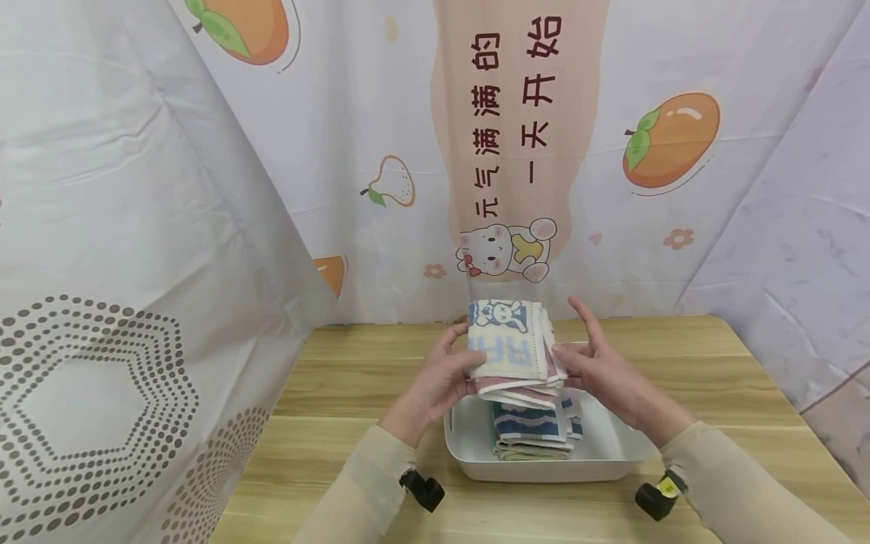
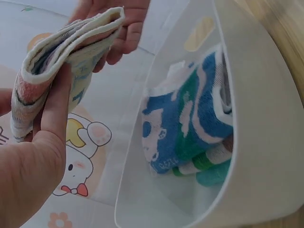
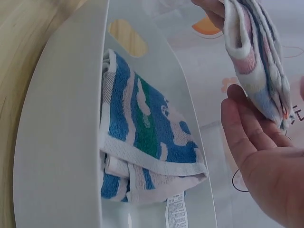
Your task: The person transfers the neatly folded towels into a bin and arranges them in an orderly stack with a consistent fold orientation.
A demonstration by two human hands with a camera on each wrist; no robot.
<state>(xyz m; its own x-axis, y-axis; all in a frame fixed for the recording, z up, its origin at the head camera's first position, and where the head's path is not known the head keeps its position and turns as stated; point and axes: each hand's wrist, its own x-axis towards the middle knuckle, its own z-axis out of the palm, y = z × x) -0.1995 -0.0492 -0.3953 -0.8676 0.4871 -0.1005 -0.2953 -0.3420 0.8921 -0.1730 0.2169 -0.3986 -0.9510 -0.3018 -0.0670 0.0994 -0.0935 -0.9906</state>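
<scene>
A folded towel point(image 1: 506, 340), white and blue with a bear pattern and pink layers beneath, is held above a white bin. My left hand point(image 1: 445, 374) grips its left side, thumb on the front face; the left wrist view shows the towel's folded layers between my thumb and fingers. At the right edge, my right hand point(image 1: 598, 374) holds the towel with its thumb in front and one finger raised. Its other fingers are partly hidden behind the towel. Inside the white bin point(image 1: 544, 472) lie more folded towels point(image 3: 147, 118), blue, green and white, with a care label hanging out.
The bin stands on a wood-grain table point(image 1: 340, 393) and has an oval handle cutout point(image 2: 199, 34). A printed curtain point(image 1: 381, 113) hangs behind the table, and white patterned cloth point(image 1: 102, 302) hangs on the left.
</scene>
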